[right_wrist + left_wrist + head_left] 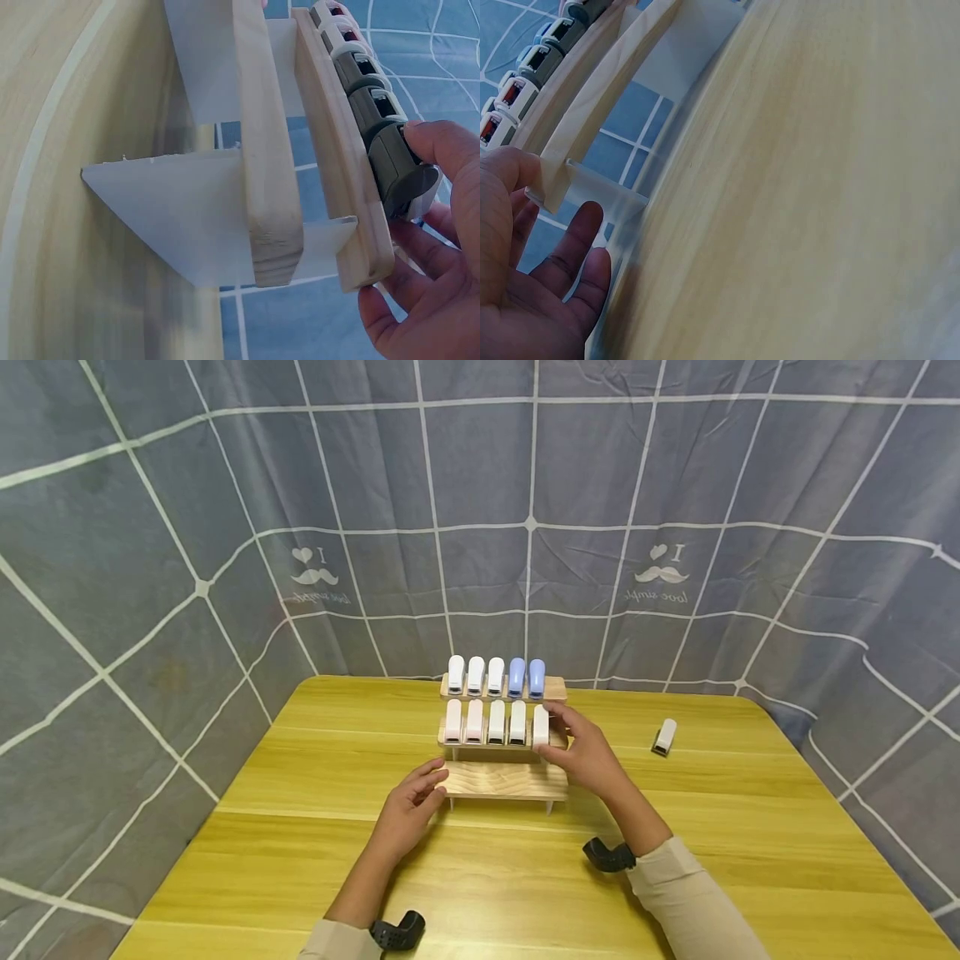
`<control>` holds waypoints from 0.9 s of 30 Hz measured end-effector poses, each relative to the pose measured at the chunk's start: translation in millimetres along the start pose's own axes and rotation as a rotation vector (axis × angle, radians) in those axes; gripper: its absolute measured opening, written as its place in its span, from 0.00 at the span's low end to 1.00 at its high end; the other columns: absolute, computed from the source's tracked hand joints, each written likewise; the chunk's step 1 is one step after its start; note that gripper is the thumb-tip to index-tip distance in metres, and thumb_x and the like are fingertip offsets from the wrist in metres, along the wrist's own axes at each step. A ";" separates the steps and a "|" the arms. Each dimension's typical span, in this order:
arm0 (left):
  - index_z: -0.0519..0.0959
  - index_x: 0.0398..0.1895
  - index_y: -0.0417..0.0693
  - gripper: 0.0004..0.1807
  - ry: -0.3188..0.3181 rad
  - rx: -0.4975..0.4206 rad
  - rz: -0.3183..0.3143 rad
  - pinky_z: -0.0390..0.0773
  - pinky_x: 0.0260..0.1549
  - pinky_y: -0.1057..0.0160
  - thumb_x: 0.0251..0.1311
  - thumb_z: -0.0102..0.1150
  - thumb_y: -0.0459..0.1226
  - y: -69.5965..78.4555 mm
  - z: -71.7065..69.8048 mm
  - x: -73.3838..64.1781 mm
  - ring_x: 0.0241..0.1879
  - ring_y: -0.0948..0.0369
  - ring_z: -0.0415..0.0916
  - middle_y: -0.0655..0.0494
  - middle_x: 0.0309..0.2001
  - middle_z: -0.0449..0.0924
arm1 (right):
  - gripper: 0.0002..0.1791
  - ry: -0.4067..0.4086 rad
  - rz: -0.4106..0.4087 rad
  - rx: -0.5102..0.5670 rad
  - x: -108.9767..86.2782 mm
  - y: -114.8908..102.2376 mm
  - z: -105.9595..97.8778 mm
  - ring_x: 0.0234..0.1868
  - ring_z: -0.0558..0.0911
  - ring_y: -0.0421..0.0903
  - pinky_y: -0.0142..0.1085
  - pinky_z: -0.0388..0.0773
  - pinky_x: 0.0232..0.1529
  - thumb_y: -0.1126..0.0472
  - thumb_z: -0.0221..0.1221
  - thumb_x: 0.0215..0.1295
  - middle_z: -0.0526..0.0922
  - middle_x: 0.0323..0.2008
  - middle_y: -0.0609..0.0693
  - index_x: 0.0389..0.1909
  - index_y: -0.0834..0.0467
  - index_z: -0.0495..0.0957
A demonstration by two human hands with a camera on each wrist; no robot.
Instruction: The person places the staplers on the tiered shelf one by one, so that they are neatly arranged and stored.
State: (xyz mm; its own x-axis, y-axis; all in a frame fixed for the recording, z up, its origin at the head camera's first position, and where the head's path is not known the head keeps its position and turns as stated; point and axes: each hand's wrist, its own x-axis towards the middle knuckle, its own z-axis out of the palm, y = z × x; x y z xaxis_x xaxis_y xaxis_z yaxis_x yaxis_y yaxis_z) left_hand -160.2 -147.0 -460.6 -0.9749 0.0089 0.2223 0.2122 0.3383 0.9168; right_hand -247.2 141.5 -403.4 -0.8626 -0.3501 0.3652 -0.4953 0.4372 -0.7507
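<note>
A small white stapler (541, 727) stands at the right end of the middle tier of a wooden stand. My right hand (588, 758) pinches it between thumb and fingers; the right wrist view shows its dark grey base (397, 169) tilted at the board's edge. Beside it on that tier (480, 746) are two white staplers (517, 722) and two pale pink ones (453, 721). My left hand (408, 810) touches the left end of the bottom tier (498, 781) with loosely bent fingers. In the left wrist view, several fingertips (589, 217) hang free below that board.
The top tier (555, 687) bears three white staplers (476, 675) and two blue staplers (517, 677). Another white stapler (664, 737) lies on the yellow wooden table (300, 852), right of the stand. White side supports (172, 202) hold up the boards. A grey checked curtain (480, 485) hangs behind.
</note>
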 end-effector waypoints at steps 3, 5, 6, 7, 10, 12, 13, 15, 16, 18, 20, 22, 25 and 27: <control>0.80 0.58 0.35 0.17 0.006 -0.002 -0.010 0.75 0.54 0.53 0.68 0.58 0.30 2.9 0.0 -0.9 0.58 0.48 0.75 0.48 0.67 0.72 | 0.37 0.000 0.003 -0.017 0.3 0.4 2.1 0.57 0.76 0.55 0.54 0.72 0.57 0.61 0.70 0.60 0.75 0.63 0.58 0.70 0.60 0.68; 0.80 0.58 0.36 0.17 0.004 -0.005 -0.003 0.75 0.54 0.53 0.68 0.58 0.30 -2.8 -0.2 0.0 0.58 0.49 0.75 0.50 0.67 0.72 | 0.38 0.006 0.006 -0.026 0.2 0.5 3.7 0.59 0.76 0.56 0.54 0.72 0.57 0.61 0.70 0.60 0.74 0.64 0.59 0.70 0.60 0.68; 0.80 0.58 0.38 0.17 0.005 -0.010 -0.001 0.75 0.54 0.52 0.68 0.58 0.31 -8.6 0.3 1.2 0.58 0.50 0.75 0.52 0.67 0.72 | 0.38 0.010 0.011 -0.029 -0.1 0.4 4.6 0.59 0.76 0.56 0.54 0.72 0.57 0.61 0.70 0.60 0.73 0.65 0.59 0.71 0.60 0.68; 0.81 0.58 0.39 0.17 0.005 -0.017 -0.002 0.75 0.54 0.52 0.68 0.59 0.32 -14.4 0.5 2.3 0.58 0.51 0.75 0.54 0.67 0.72 | 0.38 0.014 0.014 -0.035 -0.4 0.5 5.6 0.59 0.76 0.55 0.54 0.72 0.57 0.60 0.70 0.61 0.73 0.65 0.58 0.71 0.60 0.68; 0.81 0.58 0.41 0.17 -0.005 -0.032 0.008 0.75 0.54 0.55 0.68 0.59 0.33 -17.7 -0.9 2.8 0.59 0.52 0.75 0.54 0.67 0.72 | 0.38 0.033 0.021 -0.053 -1.8 2.0 8.6 0.57 0.77 0.54 0.52 0.73 0.56 0.59 0.70 0.61 0.75 0.63 0.57 0.71 0.58 0.67; 0.81 0.58 0.41 0.16 -0.010 -0.044 0.011 0.75 0.53 0.56 0.69 0.59 0.33 -18.6 -1.3 2.7 0.59 0.53 0.75 0.54 0.67 0.72 | 0.38 0.043 0.022 -0.062 -2.7 3.2 10.4 0.57 0.77 0.54 0.52 0.73 0.57 0.58 0.70 0.61 0.75 0.62 0.57 0.71 0.58 0.67; 0.81 0.58 0.41 0.16 -0.010 -0.047 0.012 0.75 0.53 0.57 0.68 0.59 0.33 -18.6 -1.3 2.6 0.59 0.53 0.75 0.54 0.67 0.72 | 0.38 0.046 0.021 -0.065 -2.8 3.6 11.1 0.57 0.77 0.54 0.52 0.72 0.58 0.58 0.70 0.62 0.75 0.62 0.57 0.72 0.58 0.67; 0.81 0.58 0.41 0.16 -0.012 -0.050 0.008 0.75 0.53 0.58 0.68 0.59 0.33 -18.1 -1.2 2.3 0.59 0.53 0.75 0.54 0.67 0.72 | 0.38 0.053 0.016 -0.064 -2.7 4.2 12.2 0.59 0.76 0.54 0.52 0.70 0.61 0.58 0.69 0.62 0.74 0.63 0.57 0.72 0.59 0.67; 0.81 0.58 0.41 0.16 -0.010 -0.050 0.006 0.75 0.53 0.58 0.68 0.59 0.33 -17.9 -1.0 2.2 0.59 0.53 0.75 0.54 0.67 0.72 | 0.38 0.055 0.013 -0.063 -2.6 4.3 12.5 0.60 0.76 0.55 0.53 0.69 0.62 0.58 0.69 0.62 0.74 0.64 0.58 0.72 0.59 0.67; 0.81 0.58 0.41 0.16 -0.008 -0.050 0.005 0.75 0.53 0.58 0.68 0.59 0.33 -17.4 -0.7 2.0 0.59 0.53 0.75 0.54 0.67 0.72 | 0.38 0.057 0.011 -0.063 -2.5 4.2 12.8 0.61 0.75 0.56 0.53 0.68 0.63 0.58 0.69 0.62 0.73 0.64 0.58 0.72 0.60 0.66; 0.81 0.58 0.41 0.16 -0.007 -0.052 0.006 0.75 0.53 0.57 0.68 0.59 0.33 -16.6 -0.4 2.0 0.59 0.53 0.75 0.55 0.67 0.72 | 0.38 0.060 0.012 -0.065 -2.3 3.9 12.7 0.61 0.75 0.56 0.53 0.67 0.63 0.58 0.69 0.62 0.73 0.64 0.59 0.72 0.60 0.66; 0.81 0.58 0.41 0.16 -0.007 -0.055 0.008 0.75 0.53 0.56 0.68 0.59 0.33 -15.7 -0.3 2.1 0.58 0.53 0.75 0.55 0.67 0.72 | 0.39 0.062 0.013 -0.066 -2.4 3.2 12.4 0.60 0.76 0.56 0.53 0.68 0.63 0.58 0.69 0.62 0.74 0.63 0.59 0.72 0.61 0.65; 0.81 0.58 0.41 0.16 -0.008 -0.061 0.009 0.74 0.54 0.54 0.68 0.59 0.34 -14.6 -0.2 2.2 0.59 0.52 0.75 0.55 0.67 0.72 | 0.39 0.064 0.010 -0.065 -2.5 2.5 12.0 0.59 0.76 0.56 0.53 0.69 0.62 0.58 0.69 0.62 0.74 0.62 0.60 0.72 0.62 0.65; 0.81 0.58 0.41 0.16 -0.010 -0.063 0.007 0.74 0.55 0.52 0.68 0.59 0.34 -14.0 -0.2 2.1 0.60 0.52 0.74 0.55 0.67 0.72 | 0.39 0.063 0.009 -0.061 -2.4 2.2 11.9 0.59 0.76 0.56 0.52 0.69 0.62 0.59 0.68 0.63 0.74 0.62 0.60 0.72 0.62 0.64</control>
State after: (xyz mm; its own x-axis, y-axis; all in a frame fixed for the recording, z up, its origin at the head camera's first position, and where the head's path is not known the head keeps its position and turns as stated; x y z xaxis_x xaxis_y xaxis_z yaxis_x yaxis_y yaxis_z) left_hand -165.3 -152.0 -473.0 -0.9739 0.0209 0.2259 0.2227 0.2785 0.9343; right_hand -245.0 133.4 -412.6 -0.8708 -0.2943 0.3938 -0.4913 0.4907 -0.7196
